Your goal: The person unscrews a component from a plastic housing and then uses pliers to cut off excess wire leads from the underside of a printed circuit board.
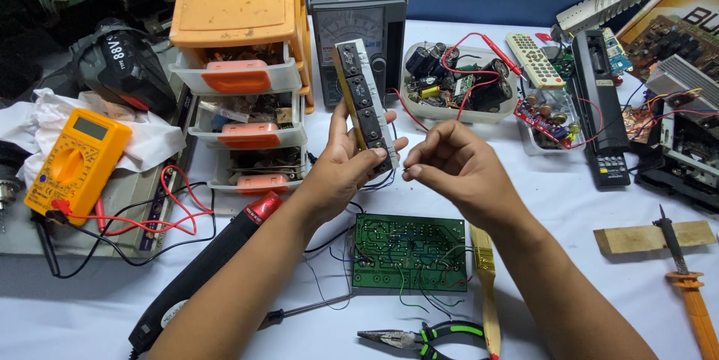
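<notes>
Left hand (341, 169) wrapped around a long strip of black parts (363, 105), held upright above the green circuit board (410, 251). Right hand (449, 165) just beside the strip, fingertips pressed together in a pinch; whatever sits between them too small to tell. Pliers (419, 337) and brush (487, 285) near the circuit board on the white tabletop (599, 300).
</notes>
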